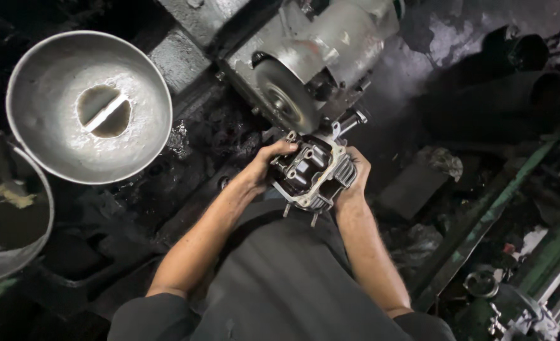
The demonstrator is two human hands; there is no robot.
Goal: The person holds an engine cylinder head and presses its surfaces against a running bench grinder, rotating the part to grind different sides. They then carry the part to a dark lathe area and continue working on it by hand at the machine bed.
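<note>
Both my hands grip a grey metal engine cylinder head (311,169) with cooling fins and protruding studs. My left hand (266,165) clasps its left side with the thumb over the top edge. On its right, finned side sits my right hand (355,180). The part is held up against a round grey grinding wheel (285,100) on a bench grinder (330,44) just above it; its upper edge is close to or touching the wheel.
A large round metal basin (46,76) with a little dark liquid stands at upper left, and another basin's rim (45,208) at far left. Dark oily floor and metal scrap surround me. Green metal frames (501,208) and machine parts lie at right.
</note>
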